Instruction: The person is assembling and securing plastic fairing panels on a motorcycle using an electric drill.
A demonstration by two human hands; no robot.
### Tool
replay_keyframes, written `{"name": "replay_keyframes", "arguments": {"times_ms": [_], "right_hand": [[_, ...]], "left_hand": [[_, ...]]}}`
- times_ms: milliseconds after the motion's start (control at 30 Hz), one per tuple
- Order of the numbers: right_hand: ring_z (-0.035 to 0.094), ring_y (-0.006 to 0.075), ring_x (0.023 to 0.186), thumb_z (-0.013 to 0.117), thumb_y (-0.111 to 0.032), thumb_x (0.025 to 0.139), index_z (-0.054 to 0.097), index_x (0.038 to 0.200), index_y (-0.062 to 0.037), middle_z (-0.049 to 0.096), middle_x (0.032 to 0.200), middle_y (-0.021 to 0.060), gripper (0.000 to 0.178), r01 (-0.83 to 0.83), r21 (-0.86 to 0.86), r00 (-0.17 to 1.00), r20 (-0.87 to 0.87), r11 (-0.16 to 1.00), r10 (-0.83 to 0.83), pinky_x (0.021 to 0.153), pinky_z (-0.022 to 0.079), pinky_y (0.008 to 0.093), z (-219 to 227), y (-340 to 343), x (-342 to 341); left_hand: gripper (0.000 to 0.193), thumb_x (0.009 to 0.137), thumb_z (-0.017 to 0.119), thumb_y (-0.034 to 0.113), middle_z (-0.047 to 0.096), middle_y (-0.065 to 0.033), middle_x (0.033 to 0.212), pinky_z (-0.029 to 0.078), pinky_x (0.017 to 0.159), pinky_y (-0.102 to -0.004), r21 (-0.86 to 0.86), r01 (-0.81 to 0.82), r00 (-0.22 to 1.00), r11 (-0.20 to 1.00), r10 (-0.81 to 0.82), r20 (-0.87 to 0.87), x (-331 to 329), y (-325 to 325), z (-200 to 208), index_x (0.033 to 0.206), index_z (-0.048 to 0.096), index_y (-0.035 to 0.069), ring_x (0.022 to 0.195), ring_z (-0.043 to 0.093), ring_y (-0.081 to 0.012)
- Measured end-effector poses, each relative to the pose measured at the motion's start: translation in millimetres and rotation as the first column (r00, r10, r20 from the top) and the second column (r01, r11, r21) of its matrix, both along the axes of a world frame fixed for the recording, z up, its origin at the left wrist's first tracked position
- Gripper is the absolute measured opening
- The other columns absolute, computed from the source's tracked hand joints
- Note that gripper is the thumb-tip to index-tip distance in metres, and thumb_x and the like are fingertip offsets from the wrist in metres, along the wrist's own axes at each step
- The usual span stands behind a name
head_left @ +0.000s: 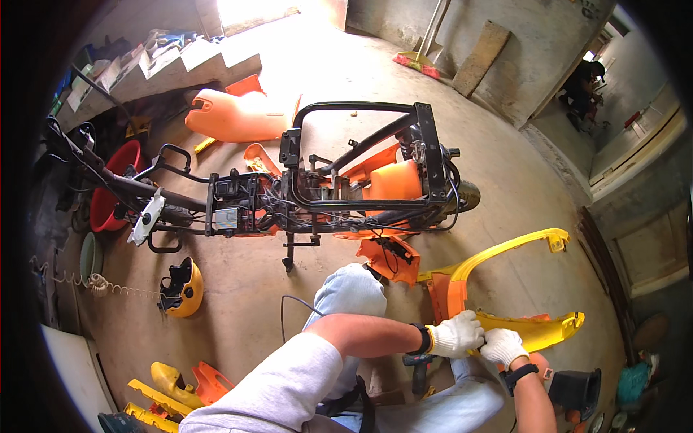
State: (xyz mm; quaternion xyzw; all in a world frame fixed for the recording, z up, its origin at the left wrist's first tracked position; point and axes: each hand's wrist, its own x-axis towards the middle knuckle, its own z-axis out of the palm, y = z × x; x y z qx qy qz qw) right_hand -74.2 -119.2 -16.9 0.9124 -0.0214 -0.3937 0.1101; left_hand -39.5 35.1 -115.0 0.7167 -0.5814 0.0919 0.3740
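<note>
I sit or crouch with bent knees beside a U-shaped yellow plastic body panel (530, 333) that has an orange section at its left end. My left hand (458, 335), in a white work glove, is closed at the panel's near left edge. Right beside it, almost touching, my gloved right hand (504, 346) is also closed at that edge. Whether a small part sits between the fingers is hidden. A cordless drill (419, 372) stands out between my legs, just below my left wrist. Ahead lies an orange panel piece (390, 260) with black wiring.
A stripped black scooter frame (354, 206) with wiring spans the middle. Orange panels (242, 117) lie behind it. A yellow helmet (184, 289), a red basin (115, 184) and yellow panel pieces (162, 397) are leftward. A broom (419, 63) leans at the back; another person (583, 86) is beyond a doorway.
</note>
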Motion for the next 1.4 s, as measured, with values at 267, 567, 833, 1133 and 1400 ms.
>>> {"name": "replay_keyframes", "arguments": {"times_ms": [267, 567, 833, 1133, 1400], "right_hand": [[0.072, 0.0383, 0.095, 0.058, -0.029, 0.081, 0.077, 0.091, -0.0092, 0.074, 0.096, 0.0194, 0.029, -0.033, 0.036, 0.997, 0.077, 0.999, 0.030, 0.083, 0.056, 0.0490, 0.1, 2.7, 0.4], [0.071, 0.0368, 0.105, 0.056, -0.033, 0.086, 0.077, 0.103, -0.0095, 0.074, 0.108, 0.0193, 0.036, 0.060, 0.015, 0.998, -0.030, 0.998, -0.060, 0.089, 0.054, 0.0495, 8.7, 4.9, 8.8], [0.069, 0.0387, 0.107, 0.053, -0.033, 0.086, 0.076, 0.105, -0.0082, 0.072, 0.113, 0.0216, 0.039, 0.142, 0.106, 0.989, -0.064, 0.984, -0.136, 0.093, 0.053, 0.0470, 18.0, 8.9, 10.6], [0.071, 0.0386, 0.101, 0.059, -0.030, 0.084, 0.077, 0.099, -0.0079, 0.073, 0.106, 0.0213, 0.033, 0.123, 0.084, 0.990, 0.057, 0.989, -0.128, 0.088, 0.055, 0.0482, 10.0, 2.3, 9.9], [0.071, 0.0391, 0.098, 0.061, -0.029, 0.082, 0.078, 0.096, -0.0084, 0.073, 0.104, 0.0212, 0.030, 0.104, 0.113, 0.990, 0.082, 0.988, -0.113, 0.086, 0.056, 0.0477, 16.9, 3.6, 13.8]], "left_hand": [[0.025, 0.061, 0.074, 0.030, 0.062, -0.0020, 0.081, 0.045, 0.076, -0.0366, 0.026, 0.040, 0.999, 0.999, -0.039, -0.014, 5.6, 1.6, 4.3, 0.077, 0.066, 0.013, 0.082, 0.062, -0.0241], [0.028, 0.061, 0.077, 0.028, 0.065, -0.0038, 0.088, 0.044, 0.080, -0.0367, 0.077, 0.070, 0.997, 0.995, -0.068, -0.023, 6.5, 2.8, 1.7, 0.083, 0.068, 0.013, 0.088, 0.063, -0.0231], [0.026, 0.061, 0.075, 0.025, 0.064, -0.0036, 0.082, 0.044, 0.072, -0.0367, 0.025, 0.056, 0.998, 0.998, -0.057, 0.006, 6.3, 6.4, 8.8, 0.081, 0.067, 0.010, 0.081, 0.062, -0.0237], [0.028, 0.063, 0.076, 0.030, 0.063, -0.0037, 0.081, 0.045, 0.070, -0.0378, 0.048, 0.022, 0.999, 0.999, -0.023, 0.028, 9.2, 3.9, 5.8, 0.080, 0.066, 0.010, 0.079, 0.062, -0.0243], [0.027, 0.063, 0.075, 0.029, 0.062, -0.0038, 0.079, 0.044, 0.068, -0.0386, 0.038, 0.030, 0.998, 0.999, -0.032, 0.059, 9.7, 1.2, 5.9, 0.080, 0.066, 0.010, 0.077, 0.062, -0.0241]]}}
